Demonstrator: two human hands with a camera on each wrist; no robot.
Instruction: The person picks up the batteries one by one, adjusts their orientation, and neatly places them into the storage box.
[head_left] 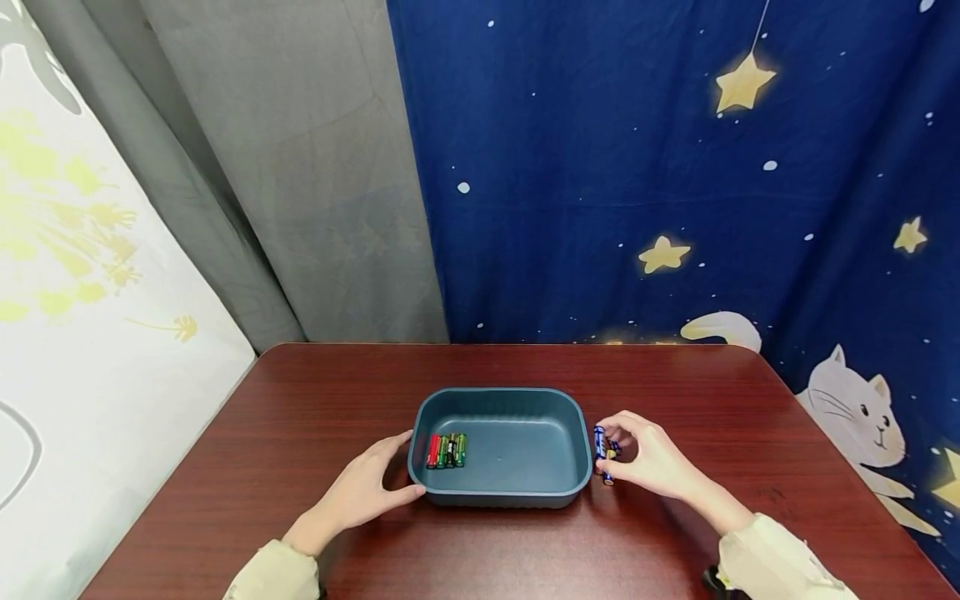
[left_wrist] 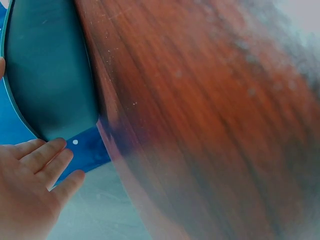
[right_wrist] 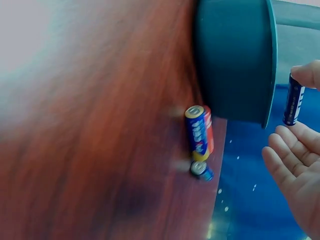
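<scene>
A dark teal plastic bin (head_left: 517,454) sits on the table. Along its left side, the left hand (head_left: 363,487) touches the rim with fingers and thumb spread; in the left wrist view its fingers (left_wrist: 52,155) are nearly straight against the wall. Just right of the bin, the right hand (head_left: 656,458) pinches a dark blue battery (right_wrist: 294,100) by its ends between thumb and fingertips, above the table. Below it are a blue-and-yellow battery (right_wrist: 196,132), a red one (right_wrist: 208,130) partly hidden behind it, and a smaller blue battery (right_wrist: 201,170).
Inside the bin at the left, a red battery (head_left: 432,451) and several green ones (head_left: 452,451) lie side by side. The brown wooden table (head_left: 337,383) reaches back to a grey curtain (head_left: 322,208) and a blue starry curtain (head_left: 562,167).
</scene>
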